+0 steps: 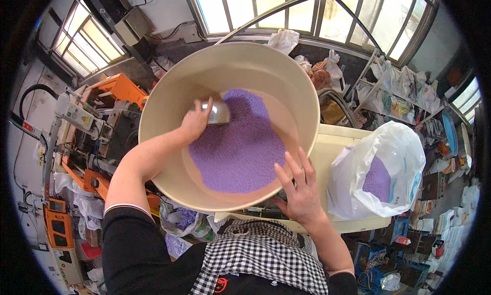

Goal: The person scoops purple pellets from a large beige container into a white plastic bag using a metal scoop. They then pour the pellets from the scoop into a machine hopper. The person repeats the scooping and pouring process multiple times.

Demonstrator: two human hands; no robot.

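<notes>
A wide beige tub (226, 53) stands in front of me, with purple plastic granules (241, 153) heaped on its floor. Inside it, at the left of the heap, my left hand (197, 120) grips a shiny metal scoop (219, 114); the scoop is blurred and partly hidden by the fingers. My right hand (301, 189) is at the tub's near right rim, fingers spread and fairly straight over the edge, thumb outside. To its right, an open white plastic bag (345, 187) holds more purple granules (377, 180).
The bag stands on a cream machine top (333, 141) beside the tub. Orange machinery (119, 89) is on the left. Below the tub's near edge sits a sack with purple pieces (186, 218). Shelves with bagged items (399, 87) line the far right, near a barred window (307, 15).
</notes>
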